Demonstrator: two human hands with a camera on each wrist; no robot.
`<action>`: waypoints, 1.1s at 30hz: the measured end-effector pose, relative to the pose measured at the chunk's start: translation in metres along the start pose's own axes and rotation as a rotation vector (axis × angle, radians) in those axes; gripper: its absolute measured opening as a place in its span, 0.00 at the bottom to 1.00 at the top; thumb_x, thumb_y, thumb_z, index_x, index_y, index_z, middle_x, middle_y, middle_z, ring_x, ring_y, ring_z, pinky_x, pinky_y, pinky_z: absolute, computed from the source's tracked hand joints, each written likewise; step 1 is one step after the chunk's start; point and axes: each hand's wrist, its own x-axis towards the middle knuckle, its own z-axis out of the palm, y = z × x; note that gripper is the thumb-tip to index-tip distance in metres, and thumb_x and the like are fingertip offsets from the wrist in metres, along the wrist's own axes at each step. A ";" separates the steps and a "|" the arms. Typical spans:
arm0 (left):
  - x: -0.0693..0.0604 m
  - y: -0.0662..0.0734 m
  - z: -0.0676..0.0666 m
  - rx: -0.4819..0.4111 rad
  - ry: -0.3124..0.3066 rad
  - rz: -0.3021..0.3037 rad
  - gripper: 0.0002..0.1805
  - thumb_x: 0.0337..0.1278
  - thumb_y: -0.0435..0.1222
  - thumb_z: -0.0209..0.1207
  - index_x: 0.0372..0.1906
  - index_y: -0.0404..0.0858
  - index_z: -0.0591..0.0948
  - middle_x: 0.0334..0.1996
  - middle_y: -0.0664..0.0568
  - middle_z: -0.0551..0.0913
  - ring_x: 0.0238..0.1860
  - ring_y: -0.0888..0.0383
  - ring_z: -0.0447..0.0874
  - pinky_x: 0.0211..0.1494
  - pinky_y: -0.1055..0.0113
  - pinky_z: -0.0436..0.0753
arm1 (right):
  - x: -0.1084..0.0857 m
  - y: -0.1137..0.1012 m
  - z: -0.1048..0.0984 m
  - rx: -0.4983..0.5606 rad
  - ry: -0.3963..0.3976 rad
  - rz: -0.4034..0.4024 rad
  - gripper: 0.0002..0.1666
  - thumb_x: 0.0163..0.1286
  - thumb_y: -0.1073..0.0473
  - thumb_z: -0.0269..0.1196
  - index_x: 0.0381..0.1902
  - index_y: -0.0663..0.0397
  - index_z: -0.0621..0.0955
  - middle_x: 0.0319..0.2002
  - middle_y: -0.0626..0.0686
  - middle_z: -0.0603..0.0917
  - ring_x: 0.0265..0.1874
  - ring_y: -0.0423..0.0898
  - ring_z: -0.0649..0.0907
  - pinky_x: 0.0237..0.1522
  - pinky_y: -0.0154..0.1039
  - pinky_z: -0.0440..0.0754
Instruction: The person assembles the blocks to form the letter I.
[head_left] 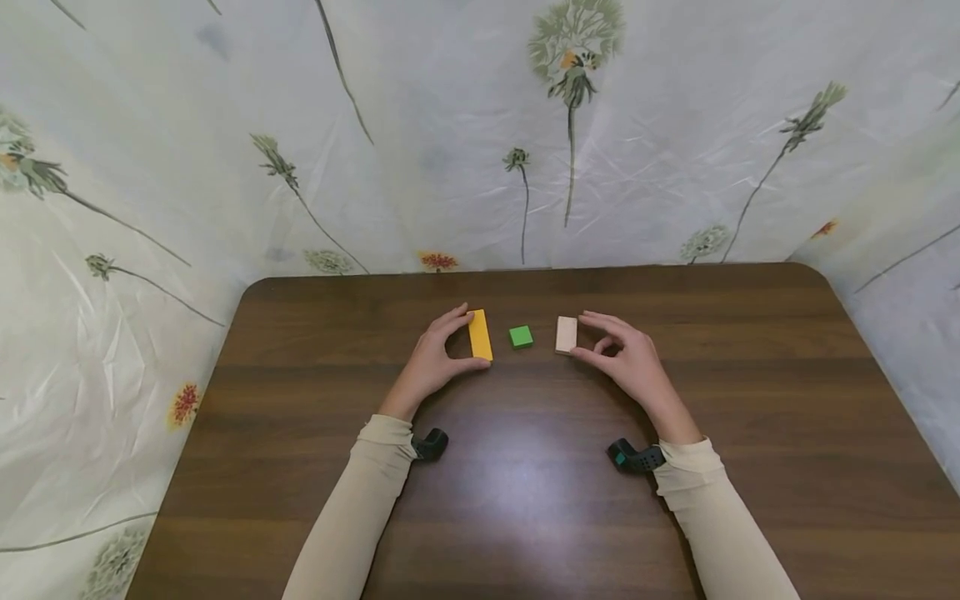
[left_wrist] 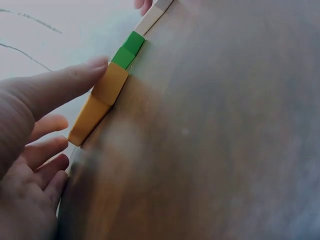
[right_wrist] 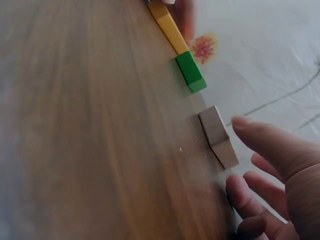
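Observation:
A yellow block [head_left: 480,335], long and narrow, lies on the table with my left hand [head_left: 432,357] around its left side. My thumb reaches its near end, and the fingertips are beside its far left corner; the left wrist view shows those fingers relaxed. Between the hands sits a small green block [head_left: 521,337], apart from both neighbours in the head view. To its right is a pale wooden block [head_left: 566,334]. My right hand [head_left: 624,354] is at that block's right side, thumb and forefinger spread; in the right wrist view its fingers [right_wrist: 240,192] look apart from the wood.
The brown wooden table [head_left: 525,517] has rounded far corners, and the blocks form a row toward its far edge. Behind it hangs a pale floral sheet [head_left: 427,167]. Each wrist carries a dark strap [head_left: 635,457].

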 end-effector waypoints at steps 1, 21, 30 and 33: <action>0.000 0.000 0.000 0.001 -0.002 0.002 0.48 0.50 0.48 0.78 0.77 0.43 0.70 0.82 0.57 0.60 0.83 0.50 0.55 0.82 0.43 0.60 | 0.001 0.000 0.000 -0.008 -0.003 -0.006 0.33 0.62 0.52 0.77 0.65 0.46 0.83 0.69 0.52 0.81 0.30 0.33 0.82 0.44 0.30 0.75; 0.000 0.005 0.001 0.035 -0.021 0.026 0.51 0.46 0.49 0.80 0.77 0.43 0.70 0.80 0.57 0.65 0.82 0.53 0.57 0.82 0.47 0.62 | 0.006 -0.001 0.000 -0.069 -0.063 -0.019 0.33 0.61 0.51 0.78 0.65 0.46 0.84 0.65 0.53 0.83 0.26 0.37 0.78 0.32 0.29 0.72; 0.000 0.005 0.000 0.040 -0.024 0.006 0.53 0.44 0.48 0.81 0.77 0.44 0.69 0.78 0.55 0.68 0.82 0.52 0.57 0.82 0.47 0.62 | 0.008 -0.001 0.003 -0.069 -0.069 -0.002 0.32 0.61 0.51 0.78 0.64 0.44 0.84 0.64 0.51 0.84 0.26 0.37 0.78 0.31 0.30 0.73; 0.000 0.005 -0.001 0.046 -0.020 0.009 0.54 0.43 0.48 0.82 0.78 0.44 0.69 0.78 0.54 0.68 0.82 0.51 0.57 0.82 0.46 0.62 | 0.009 -0.002 0.003 -0.066 -0.073 -0.010 0.32 0.62 0.51 0.77 0.64 0.45 0.84 0.64 0.52 0.84 0.26 0.37 0.78 0.30 0.30 0.73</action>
